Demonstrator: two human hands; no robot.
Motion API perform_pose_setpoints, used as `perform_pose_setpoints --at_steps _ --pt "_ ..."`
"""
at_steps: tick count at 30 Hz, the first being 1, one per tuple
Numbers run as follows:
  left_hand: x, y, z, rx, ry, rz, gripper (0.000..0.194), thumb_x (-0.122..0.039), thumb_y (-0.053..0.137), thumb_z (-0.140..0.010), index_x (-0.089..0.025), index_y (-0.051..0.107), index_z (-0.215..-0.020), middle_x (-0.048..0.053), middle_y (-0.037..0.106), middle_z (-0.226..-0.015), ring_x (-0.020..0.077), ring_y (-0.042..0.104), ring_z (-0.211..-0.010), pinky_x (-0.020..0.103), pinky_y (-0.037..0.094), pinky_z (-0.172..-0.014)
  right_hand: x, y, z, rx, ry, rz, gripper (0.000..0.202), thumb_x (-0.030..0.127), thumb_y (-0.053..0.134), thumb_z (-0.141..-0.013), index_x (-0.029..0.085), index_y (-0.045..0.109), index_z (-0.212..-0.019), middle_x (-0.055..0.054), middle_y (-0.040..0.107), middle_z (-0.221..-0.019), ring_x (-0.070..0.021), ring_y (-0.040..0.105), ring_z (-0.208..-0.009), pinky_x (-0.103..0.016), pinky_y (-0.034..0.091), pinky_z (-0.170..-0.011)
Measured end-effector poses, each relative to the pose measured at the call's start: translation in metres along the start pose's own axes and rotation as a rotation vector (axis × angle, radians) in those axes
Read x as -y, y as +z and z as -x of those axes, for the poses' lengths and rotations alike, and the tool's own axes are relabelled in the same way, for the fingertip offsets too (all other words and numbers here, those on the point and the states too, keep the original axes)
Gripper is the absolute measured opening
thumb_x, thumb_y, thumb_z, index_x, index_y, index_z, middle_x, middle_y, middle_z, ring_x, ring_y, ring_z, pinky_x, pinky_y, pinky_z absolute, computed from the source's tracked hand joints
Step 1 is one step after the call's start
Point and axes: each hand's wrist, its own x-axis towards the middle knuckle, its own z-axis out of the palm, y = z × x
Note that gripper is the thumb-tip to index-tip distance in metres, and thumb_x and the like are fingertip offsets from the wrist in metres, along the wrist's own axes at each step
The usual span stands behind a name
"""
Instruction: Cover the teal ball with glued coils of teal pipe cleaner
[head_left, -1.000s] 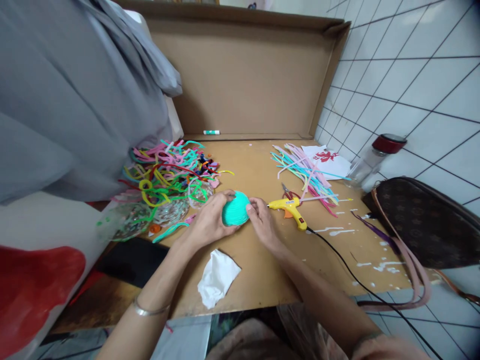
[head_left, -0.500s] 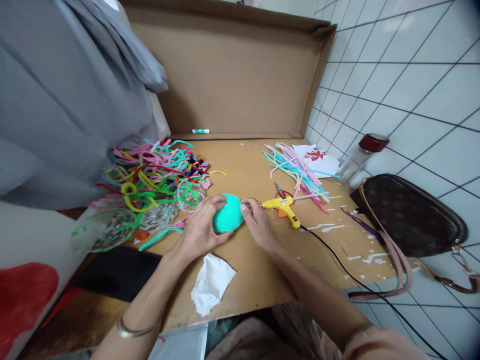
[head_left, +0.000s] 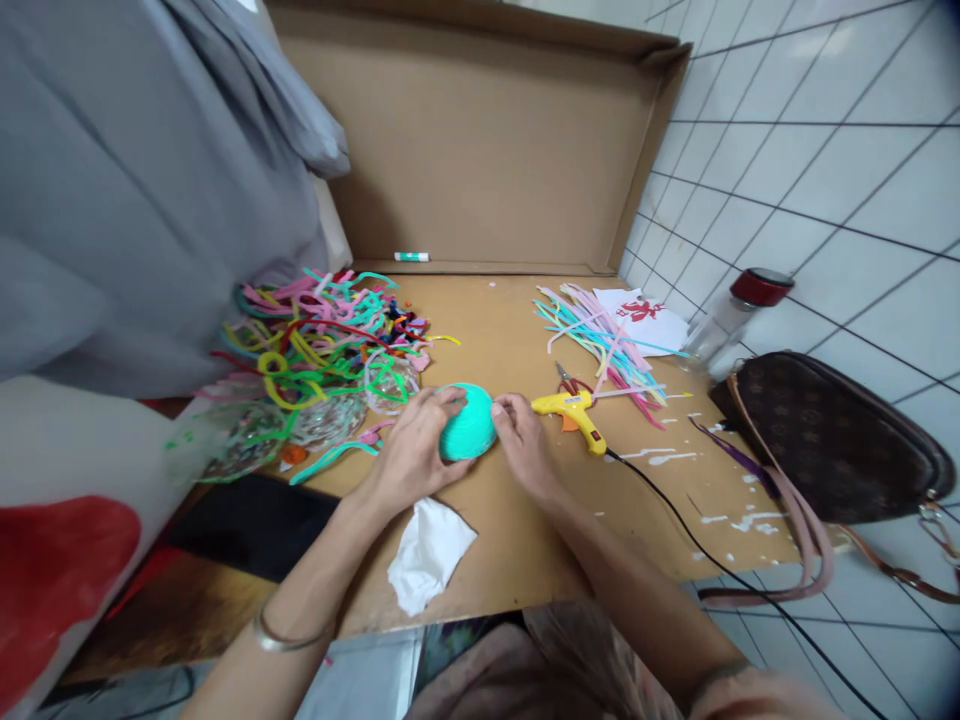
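A round turquoise object (head_left: 468, 424) with a ridged surface is held above the middle of the table. My left hand (head_left: 417, 440) wraps round its left side, with fingers on top and the thumb underneath. At its right edge, my right hand (head_left: 520, 440) has its fingers pinched together against the rim; whether something small is between them cannot be made out. Just right of that hand lies a yellow glue gun (head_left: 570, 408) with a black cord. A crumpled white tissue (head_left: 429, 556) rests below the left hand.
Tangled coloured pipe cleaners (head_left: 315, 340) are heaped at the left, straighter ones (head_left: 600, 335) at the back right. Scissors (head_left: 574, 383) lie behind the glue gun. A clear bottle (head_left: 726, 325) and brown bag (head_left: 832, 435) stand right. A black flat object (head_left: 255, 522) lies left.
The whole view has shifted slightly, so most things appear a little further right. Both hands keep their places on the turquoise object, with hardly any visible change in grip.
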Motion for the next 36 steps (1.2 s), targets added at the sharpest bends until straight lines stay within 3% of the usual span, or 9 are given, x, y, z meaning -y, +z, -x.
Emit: perform_pose_setpoints --at_steps 5,13,23,26,29,33,36 --pt "-0.004 0.003 0.002 0.033 0.022 -0.002 0.062 -0.026 0.074 -0.074 -0.020 0.047 -0.129 0.017 0.060 -0.135 0.0358 0.058 -0.122 0.057 0.046 -0.107 0.001 0.000 0.001 -0.063 0.035 -0.017 0.030 0.051 0.045 -0.089 0.024 0.057 -0.095 -0.008 0.062 -0.100 -0.0237 0.060 -0.096 -0.042 0.048 -0.091" --pt "-0.004 0.005 0.003 0.098 0.029 -0.029 0.057 -0.024 0.072 -0.075 -0.018 0.050 -0.128 0.017 0.059 -0.138 0.0361 0.058 -0.125 0.061 0.038 -0.115 0.002 0.001 0.003 -0.026 0.096 -0.097 0.033 0.053 0.049 -0.086 0.023 0.056 -0.096 -0.007 0.064 -0.098 -0.0235 0.062 -0.092 -0.039 0.050 -0.082" --pt "-0.004 0.006 0.004 0.106 0.003 -0.011 0.057 -0.023 0.070 -0.075 -0.015 0.051 -0.128 0.018 0.059 -0.137 0.0355 0.056 -0.127 0.060 0.037 -0.115 -0.003 -0.002 0.003 -0.033 -0.001 -0.002 0.030 0.049 0.045 -0.091 0.023 0.057 -0.097 -0.007 0.065 -0.097 -0.0214 0.062 -0.090 -0.037 0.051 -0.083" --pt "-0.004 0.006 0.004 0.103 0.004 0.000 0.060 -0.024 0.071 -0.075 -0.016 0.049 -0.130 0.018 0.059 -0.138 0.0352 0.056 -0.128 0.060 0.036 -0.116 -0.007 -0.019 0.004 -0.101 -0.118 0.211 0.029 0.045 0.046 -0.091 0.021 0.058 -0.100 -0.009 0.065 -0.100 -0.0242 0.061 -0.095 -0.041 0.048 -0.088" --pt "-0.003 0.006 0.004 0.105 0.001 0.008 0.061 -0.026 0.070 -0.076 -0.016 0.048 -0.132 0.018 0.059 -0.137 0.0341 0.055 -0.129 0.059 0.034 -0.117 -0.013 -0.046 0.004 -0.212 -0.239 0.580 0.028 0.039 0.043 -0.091 0.019 0.059 -0.101 -0.013 0.065 -0.100 -0.0282 0.058 -0.098 -0.044 0.044 -0.089" --pt "-0.003 0.008 0.003 0.094 0.008 0.005 0.060 -0.027 0.070 -0.077 -0.016 0.048 -0.132 0.018 0.060 -0.137 0.0330 0.056 -0.128 0.058 0.034 -0.118 -0.021 -0.074 0.005 -0.255 -0.077 1.118 0.035 0.035 0.046 -0.089 0.011 0.059 -0.110 -0.020 0.064 -0.101 -0.0344 0.058 -0.097 -0.043 0.040 -0.079" --pt "-0.004 0.008 0.003 0.090 0.026 0.001 0.061 -0.026 0.070 -0.076 -0.015 0.048 -0.131 0.019 0.059 -0.137 0.0331 0.056 -0.128 0.058 0.034 -0.118 -0.025 -0.078 0.008 -0.189 0.055 1.272 0.035 0.032 0.047 -0.089 0.008 0.059 -0.112 -0.021 0.064 -0.099 -0.0345 0.060 -0.094 -0.041 0.038 -0.074"
